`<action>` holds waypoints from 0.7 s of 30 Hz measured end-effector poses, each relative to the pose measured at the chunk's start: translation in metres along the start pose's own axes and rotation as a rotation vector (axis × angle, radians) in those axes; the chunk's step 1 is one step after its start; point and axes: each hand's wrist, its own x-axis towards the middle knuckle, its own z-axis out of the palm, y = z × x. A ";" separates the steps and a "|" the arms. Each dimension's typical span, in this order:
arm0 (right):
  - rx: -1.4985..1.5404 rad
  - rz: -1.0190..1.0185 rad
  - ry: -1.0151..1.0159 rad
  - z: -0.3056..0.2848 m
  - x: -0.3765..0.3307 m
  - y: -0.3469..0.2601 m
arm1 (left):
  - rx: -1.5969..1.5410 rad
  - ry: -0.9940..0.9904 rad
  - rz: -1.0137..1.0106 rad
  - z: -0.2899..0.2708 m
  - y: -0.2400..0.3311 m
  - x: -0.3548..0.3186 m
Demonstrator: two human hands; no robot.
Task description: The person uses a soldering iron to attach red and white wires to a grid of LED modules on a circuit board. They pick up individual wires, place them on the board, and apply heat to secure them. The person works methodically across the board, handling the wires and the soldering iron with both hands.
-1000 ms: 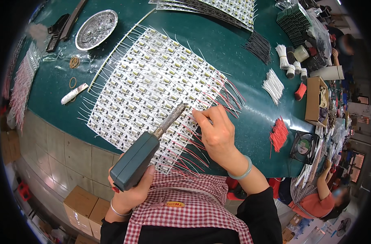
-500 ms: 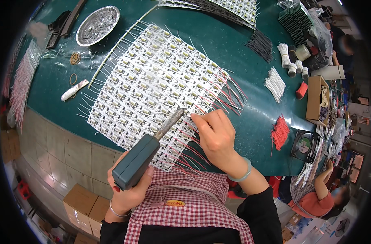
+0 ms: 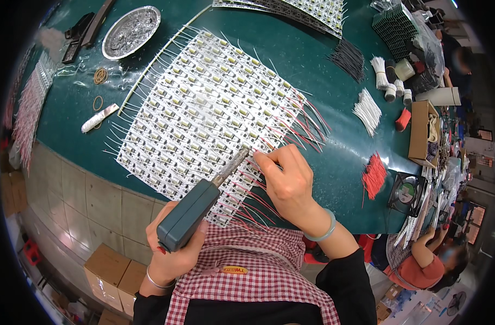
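Observation:
My left hand [image 3: 174, 257] is wrapped round the dark green body of a soldering gun [image 3: 188, 215]. Its metal tip points up and right, at or just above a panel of small circuit boards [image 3: 188, 103] on the green table. The panel is white, with rows of yellowish parts and thin white wires. Close to the tip, my right hand [image 3: 289, 184] is closed in a pinch at the panel's right part; a wire seems to be between the fingertips, but they largely hide it. Red and white wires [image 3: 307, 122] stick out along the panel's right edge.
Bundles of white wires [image 3: 368, 112], red wires [image 3: 374, 176] and black wires [image 3: 347, 58] lie to the right, near a cardboard box [image 3: 422, 132] and a small fan [image 3: 406, 194]. A metal dish [image 3: 111, 47] stands far left. Another person [image 3: 421, 265] sits at the right.
The soldering gun and my left hand have shifted slightly right, the tip staying by the pinched fingers. My right hand has hardly moved. The seated person's arms have moved at the right.

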 end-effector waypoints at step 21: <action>0.000 -0.004 -0.002 -0.001 0.002 -0.001 | 0.044 0.030 0.074 -0.001 0.000 -0.002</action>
